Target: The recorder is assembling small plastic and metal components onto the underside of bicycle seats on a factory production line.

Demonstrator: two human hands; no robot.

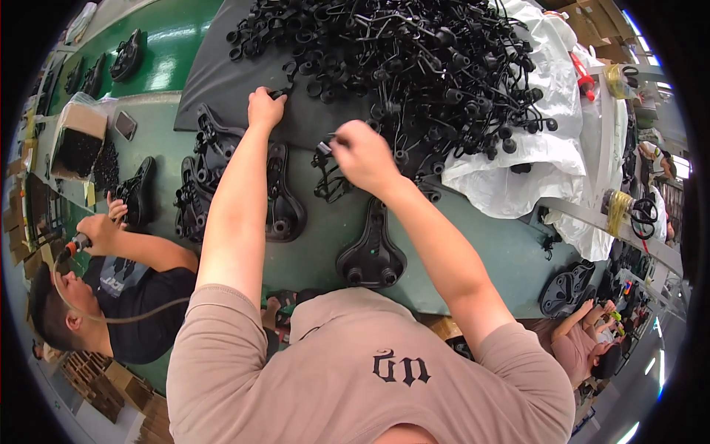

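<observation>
My left hand (265,109) is closed in a pinch on a small black part (278,94) above the dark grey sheet. To its right, my right hand (362,155) is blurred by motion, its fingers curled; what they hold is hard to make out. Beside that hand lies a black wire-like bracket (330,183). Ahead of both hands rises a big tangled heap of black rail parts (399,59) with round ends. A black bicycle saddle (372,255) lies underside up just in front of me. Another saddle (285,200) rests by my left forearm, with several more beyond it.
White plastic sheeting (510,185) borders the heap on the right. At left, a co-worker holds a power tool (78,243) near a saddle (138,194). A box of small black pieces (78,140) and a phone (126,125) lie there. Scissors (643,209) hang on the right rail.
</observation>
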